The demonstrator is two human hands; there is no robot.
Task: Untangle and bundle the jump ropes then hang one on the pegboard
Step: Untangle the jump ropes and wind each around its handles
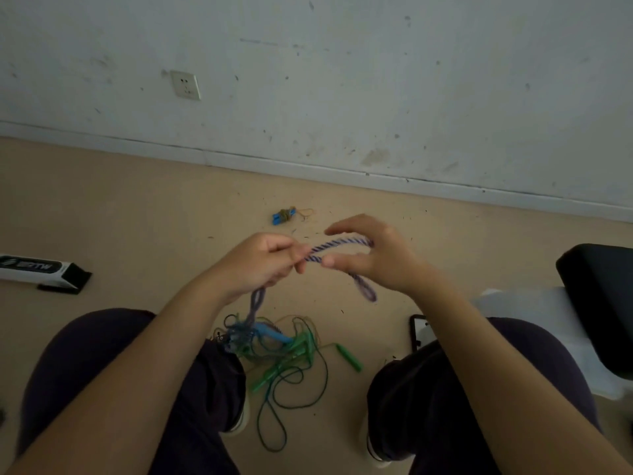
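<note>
Left hand (263,265) pinches the purple rope (337,244) mid-air; right hand (373,255) curls loosely round its arching loop. Soft, light, floppy cord, best taken at the folds. Below, the green and blue ropes (291,354) lie tangled on the floor (137,214).

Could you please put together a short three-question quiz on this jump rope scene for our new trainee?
1. True or false: both hands hold the purple braided rope.
2. Which lies nearest the wall? A) the green rope handle B) the small blue bundle C) the phone
3. Fill in: the tangled pile lies on the floor between the person's ____.

Key:
1. True. The left hand grips it; the right hand has it looped around its fingers.
2. B.
3. Legs.
</note>
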